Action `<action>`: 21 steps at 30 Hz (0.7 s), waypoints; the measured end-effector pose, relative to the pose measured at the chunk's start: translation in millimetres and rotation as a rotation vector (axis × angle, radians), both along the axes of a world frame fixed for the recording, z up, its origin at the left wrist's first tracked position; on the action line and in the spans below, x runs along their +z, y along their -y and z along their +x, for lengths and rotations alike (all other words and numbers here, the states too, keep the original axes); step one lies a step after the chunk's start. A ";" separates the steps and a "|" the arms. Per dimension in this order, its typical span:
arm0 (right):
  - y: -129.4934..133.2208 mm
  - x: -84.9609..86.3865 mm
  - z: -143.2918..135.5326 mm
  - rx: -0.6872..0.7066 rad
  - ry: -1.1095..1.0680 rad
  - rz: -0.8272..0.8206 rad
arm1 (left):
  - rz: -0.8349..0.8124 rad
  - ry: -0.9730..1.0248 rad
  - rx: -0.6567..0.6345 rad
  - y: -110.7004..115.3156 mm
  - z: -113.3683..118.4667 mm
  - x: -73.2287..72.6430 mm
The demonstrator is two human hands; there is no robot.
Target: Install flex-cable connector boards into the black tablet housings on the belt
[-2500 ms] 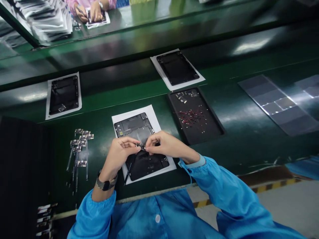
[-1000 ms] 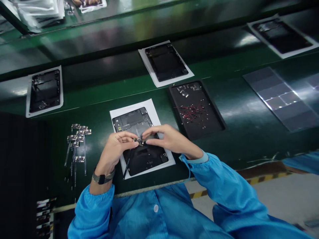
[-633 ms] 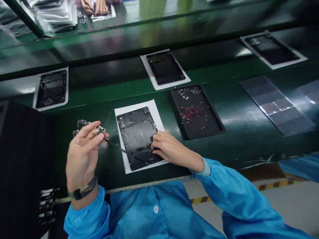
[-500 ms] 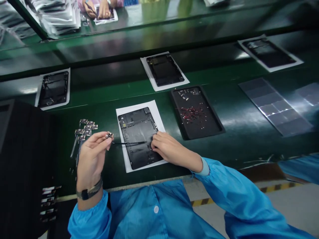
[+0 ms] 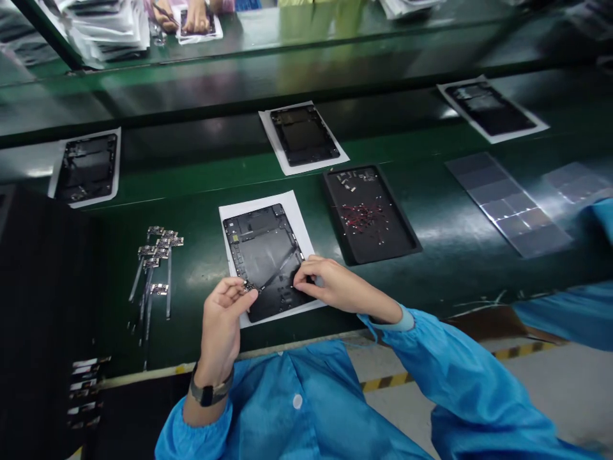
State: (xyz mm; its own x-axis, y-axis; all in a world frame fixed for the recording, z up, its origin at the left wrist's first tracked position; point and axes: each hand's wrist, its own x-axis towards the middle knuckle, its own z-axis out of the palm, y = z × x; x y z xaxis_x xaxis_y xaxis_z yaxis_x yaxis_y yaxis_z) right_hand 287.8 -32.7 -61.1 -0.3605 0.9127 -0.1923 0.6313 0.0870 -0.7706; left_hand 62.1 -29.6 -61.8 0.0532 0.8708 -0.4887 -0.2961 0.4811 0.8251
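In front of me a black tablet housing [image 5: 263, 223] lies with its inside up on a white sheet [image 5: 302, 225]. My left hand [image 5: 221, 322] pinches a small circuit board [image 5: 248, 287] over the housing's lower left part. From that board a dark ribbon cable [image 5: 278, 271] slants up to the right across the housing. At the housing's lower right edge is my right hand [image 5: 330, 282], its thumb and fingertips pressed together. Whatever is between them is too small to make out.
More small circuit boards [image 5: 160, 244] with ribbon cables lie at left, near a black box [image 5: 38, 275]. A black tray [image 5: 412, 246] holds red-wired parts. Other tablet housings [image 5: 306, 134] rest behind on white sheets. Clear film sheets [image 5: 507, 204] lie right. Across the bench are a co-worker's hands [image 5: 196, 16].
My left hand has moved right and nearer to me, bringing the circuit board over the housing. Its cable now slants up to the right. My right hand remains near the housing's right edge.
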 end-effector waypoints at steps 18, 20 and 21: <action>9.5 -11.2 -6.2 -0.107 -0.213 0.058 | 0.196 -0.278 -0.230 15.7 36.5 -20.3; 11.0 -14.2 -7.4 -0.087 -0.167 0.148 | 0.222 -0.303 -0.229 14.7 36.0 -22.2; 11.5 -16.2 -8.0 -0.069 -0.139 0.206 | 0.212 -0.302 -0.228 14.3 35.6 -23.4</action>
